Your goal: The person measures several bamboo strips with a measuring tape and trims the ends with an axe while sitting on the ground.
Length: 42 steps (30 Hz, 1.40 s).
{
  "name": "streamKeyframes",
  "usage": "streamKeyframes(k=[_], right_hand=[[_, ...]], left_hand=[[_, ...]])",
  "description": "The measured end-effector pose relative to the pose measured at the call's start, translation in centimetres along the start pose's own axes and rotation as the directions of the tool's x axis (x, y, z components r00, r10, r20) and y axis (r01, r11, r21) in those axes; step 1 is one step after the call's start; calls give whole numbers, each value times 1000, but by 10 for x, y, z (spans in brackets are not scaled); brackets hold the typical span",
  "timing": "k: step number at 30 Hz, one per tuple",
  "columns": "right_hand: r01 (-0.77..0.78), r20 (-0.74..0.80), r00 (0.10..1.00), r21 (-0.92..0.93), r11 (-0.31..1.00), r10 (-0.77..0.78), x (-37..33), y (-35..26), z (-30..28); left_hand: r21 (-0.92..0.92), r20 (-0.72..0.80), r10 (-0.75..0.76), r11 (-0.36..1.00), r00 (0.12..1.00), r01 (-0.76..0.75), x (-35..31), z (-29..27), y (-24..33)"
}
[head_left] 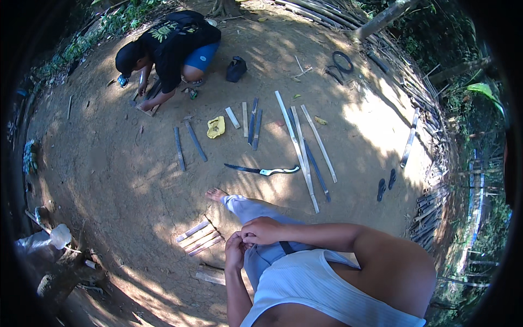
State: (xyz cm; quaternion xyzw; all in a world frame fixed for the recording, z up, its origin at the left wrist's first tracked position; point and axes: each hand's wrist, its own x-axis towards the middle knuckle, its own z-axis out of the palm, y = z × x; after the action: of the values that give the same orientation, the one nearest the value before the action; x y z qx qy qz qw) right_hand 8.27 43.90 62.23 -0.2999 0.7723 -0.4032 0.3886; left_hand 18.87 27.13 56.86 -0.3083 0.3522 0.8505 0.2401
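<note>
My left hand [235,252] and my right hand [263,230] meet in front of my lap, above my grey trousers [260,261]. The fingers of both are drawn together at one spot; anything between them is too small or hidden to make out. Nearest to them on the ground lies a small row of split bamboo pieces [200,237], side by side. Another short bamboo piece [211,274] rests just left of my left forearm. Beyond my bare foot [216,194] lies a curved hand saw [262,170] with a dark blade and a pale handle.
Long bamboo strips [299,147] lie right of centre, and shorter slats [251,121] lie farther off beside a yellow bag [216,127]. A person [171,49] in black crouches at the far left over some slats. Sandals [387,185] and bamboo poles [430,212] are to the right.
</note>
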Motion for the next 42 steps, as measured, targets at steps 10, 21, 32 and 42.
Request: streamKeyframes(k=[10, 21, 32, 42], right_hand=[[-189, -421, 871, 188, 964, 253, -207, 56, -8], [-259, -765, 509, 301, 918, 395, -456, 159, -78], [-439, -719, 25, 616, 654, 695, -676, 321, -132], [-363, -604, 83, 723, 588, 793, -700, 470, -291]], left_hand=[[465, 115, -387, 835, 915, 294, 13, 152, -79], [653, 89, -634, 619, 768, 435, 111, 362, -184], [630, 38, -660, 599, 750, 495, 222, 561, -264], [455, 65, -761, 599, 646, 659, 434, 752, -328]])
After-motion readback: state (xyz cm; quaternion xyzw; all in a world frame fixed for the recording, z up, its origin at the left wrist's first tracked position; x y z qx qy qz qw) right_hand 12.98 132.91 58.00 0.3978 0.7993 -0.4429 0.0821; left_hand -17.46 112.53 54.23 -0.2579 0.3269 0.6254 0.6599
